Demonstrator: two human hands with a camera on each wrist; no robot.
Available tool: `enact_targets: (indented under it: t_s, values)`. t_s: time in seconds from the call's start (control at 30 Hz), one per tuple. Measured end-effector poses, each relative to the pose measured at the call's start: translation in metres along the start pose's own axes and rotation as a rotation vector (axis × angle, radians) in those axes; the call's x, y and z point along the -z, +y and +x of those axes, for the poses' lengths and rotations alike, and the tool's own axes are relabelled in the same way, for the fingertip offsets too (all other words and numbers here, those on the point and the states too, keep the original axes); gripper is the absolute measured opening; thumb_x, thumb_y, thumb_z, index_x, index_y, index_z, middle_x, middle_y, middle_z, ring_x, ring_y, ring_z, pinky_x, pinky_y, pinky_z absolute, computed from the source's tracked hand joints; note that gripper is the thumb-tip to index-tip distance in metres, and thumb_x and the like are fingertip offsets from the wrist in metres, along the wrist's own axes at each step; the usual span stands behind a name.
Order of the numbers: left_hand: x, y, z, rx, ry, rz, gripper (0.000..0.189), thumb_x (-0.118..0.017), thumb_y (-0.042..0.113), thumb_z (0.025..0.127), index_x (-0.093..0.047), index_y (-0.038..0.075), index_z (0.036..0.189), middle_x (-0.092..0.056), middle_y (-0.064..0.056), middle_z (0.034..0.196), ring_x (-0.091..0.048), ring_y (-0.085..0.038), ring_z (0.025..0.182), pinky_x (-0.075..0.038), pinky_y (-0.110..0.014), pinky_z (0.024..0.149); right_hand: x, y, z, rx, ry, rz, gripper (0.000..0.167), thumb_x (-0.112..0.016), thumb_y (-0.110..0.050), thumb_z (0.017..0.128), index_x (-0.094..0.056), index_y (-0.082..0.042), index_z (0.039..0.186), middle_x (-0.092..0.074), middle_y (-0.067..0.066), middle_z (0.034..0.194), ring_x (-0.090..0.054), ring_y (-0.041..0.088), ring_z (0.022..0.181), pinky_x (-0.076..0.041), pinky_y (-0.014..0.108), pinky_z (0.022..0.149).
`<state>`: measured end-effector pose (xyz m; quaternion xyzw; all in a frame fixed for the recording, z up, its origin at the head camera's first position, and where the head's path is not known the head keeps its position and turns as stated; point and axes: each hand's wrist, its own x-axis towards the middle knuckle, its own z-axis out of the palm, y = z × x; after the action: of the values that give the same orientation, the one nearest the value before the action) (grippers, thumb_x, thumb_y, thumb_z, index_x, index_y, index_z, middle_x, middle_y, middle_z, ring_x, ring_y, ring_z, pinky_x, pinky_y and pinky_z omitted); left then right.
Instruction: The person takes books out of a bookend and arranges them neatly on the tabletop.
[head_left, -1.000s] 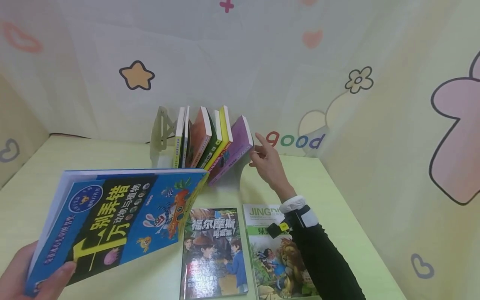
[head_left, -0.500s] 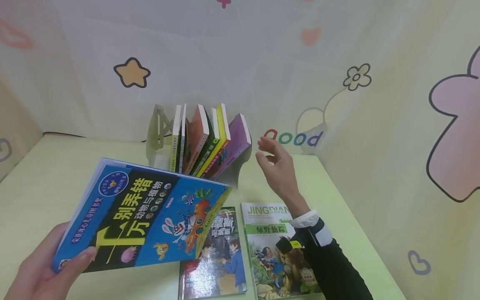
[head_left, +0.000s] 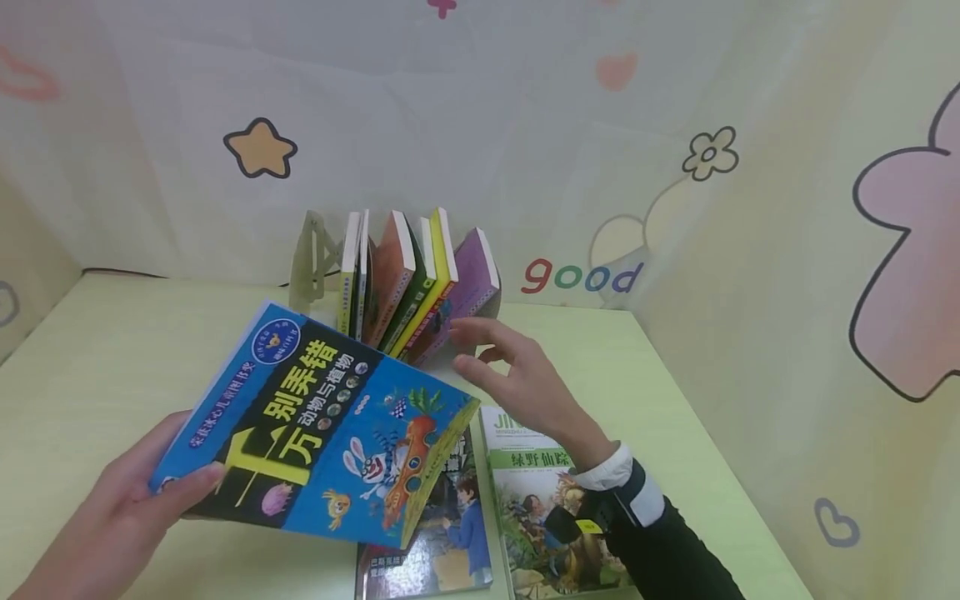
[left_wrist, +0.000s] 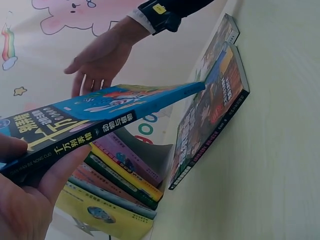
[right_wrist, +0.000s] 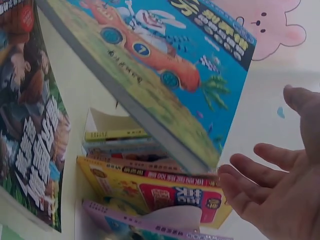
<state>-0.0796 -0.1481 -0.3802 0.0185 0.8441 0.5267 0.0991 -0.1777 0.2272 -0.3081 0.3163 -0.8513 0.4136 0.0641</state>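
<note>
holding a blue children's book (head_left: 352, 462) by its near left corner, the person's left hand (head_left: 138, 487) extends from the lower left, thumb laid on the cover and fingers underneath, clamped on it. the book is in mid-air above the desk (head_left: 600, 358), cover up, tilted so its far edge slopes down to the right; a rabbit in a carrot-shaped car decorates it.

the right hand (head_left: 517, 375) is at the other side, its forearm slanting up and leftward from the lower right in a black sleeve (head_left: 667, 542) with a white cuff and a small dark device at the wrist. its fingers and thumb are apart, gently bent, pointing left close to the book's far right corner; whether they touch it, i cannot tell. the two hands are apart, with the book between.

behind them, a row of books (head_left: 420, 287) stands in a pale bookend rack (head_left: 306, 262), the purple book (head_left: 472, 279) leaning right. nearer, two illustrated books lie flat on the desk: a dark one (head_left: 467, 533) partly hidden by the blue book, and a white-and-green one (head_left: 521, 533) partly under the right arm.
</note>
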Motion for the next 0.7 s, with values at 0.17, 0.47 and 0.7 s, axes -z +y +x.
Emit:
enact_targets:
  t_s: [0.17,0.47,0.7]
  values:
    - [-0.006,-0.001,0.004,-0.098,-0.035,-0.089,0.062,-0.049,0.029,0.111,-0.021,0.006,0.162,-0.048,-0.022,0.148,-0.064,-0.027,0.112,-0.061,-0.031,0.081,-0.006,-0.006,0.001,0.026,-0.131,0.008,0.059,-0.066,-0.045,0.099,-0.057,-0.007,0.144,-0.065,0.006,0.136,-0.06,0.022,0.12,-0.054,0.041,0.096]
    - [-0.017,-0.001,0.015,-0.186,-0.151,-0.239,0.059,-0.052,0.023,0.11,-0.026,0.008,0.161,-0.054,-0.02,0.142,-0.067,-0.021,0.107,-0.061,-0.031,0.082,-0.014,-0.006,0.005,-0.021,-0.279,0.083,0.074,-0.067,-0.062,0.093,-0.056,-0.01,0.145,-0.065,0.004,0.135,-0.061,0.019,0.119,-0.055,0.039,0.096]
    - [-0.023,0.002,0.022,-0.239,-0.232,-0.288,0.059,-0.051,0.017,0.11,-0.024,0.004,0.161,-0.053,-0.023,0.142,-0.066,-0.025,0.107,-0.062,-0.033,0.083,-0.022,-0.007,0.004,-0.141,-0.38,0.165,0.059,-0.076,-0.024,0.096,-0.053,-0.01,0.148,-0.066,0.007,0.129,-0.066,0.019,0.108,-0.06,0.033,0.089]
